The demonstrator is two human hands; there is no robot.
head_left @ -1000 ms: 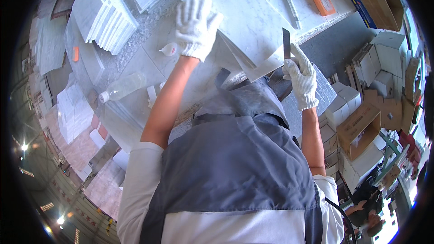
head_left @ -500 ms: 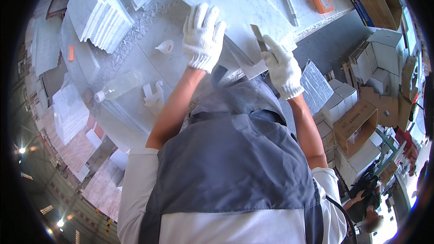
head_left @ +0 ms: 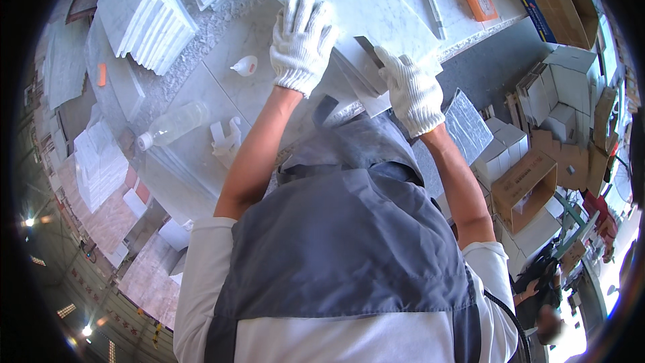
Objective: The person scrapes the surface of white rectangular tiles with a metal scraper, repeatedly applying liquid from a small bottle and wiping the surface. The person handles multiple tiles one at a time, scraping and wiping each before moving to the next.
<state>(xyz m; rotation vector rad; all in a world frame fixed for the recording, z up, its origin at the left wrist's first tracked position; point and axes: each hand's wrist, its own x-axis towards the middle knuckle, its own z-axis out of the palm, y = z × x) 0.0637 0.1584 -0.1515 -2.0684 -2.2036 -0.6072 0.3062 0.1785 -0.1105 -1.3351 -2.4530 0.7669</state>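
A white-grey marble slab [head_left: 376,10] lies before me, on top of other thin pieces that show under its near edge. My left hand [head_left: 301,47], in a white knit glove, rests with fingers stretched out flat at the slab's left side. My right hand [head_left: 412,93], also gloved, is closed round a flat grey metal blade [head_left: 368,52], which looks like a scraper. The blade points up and left, over the slab near its close edge. The glove hides the rest of the blade, and I cannot tell whether its tip touches the stone.
A small white squeeze bottle [head_left: 245,65] and a clear plastic bottle [head_left: 176,124] lie to the left. Stacked marble tiles [head_left: 144,20] stand at the far left. An orange box [head_left: 479,3] and a cutter-like tool [head_left: 433,10] lie far right. Cardboard boxes [head_left: 524,188] crowd the right side.
My right hand has moved left and slightly away from me with the blade, which now lies farther in over the slab. My left hand stays almost in place, still flat.
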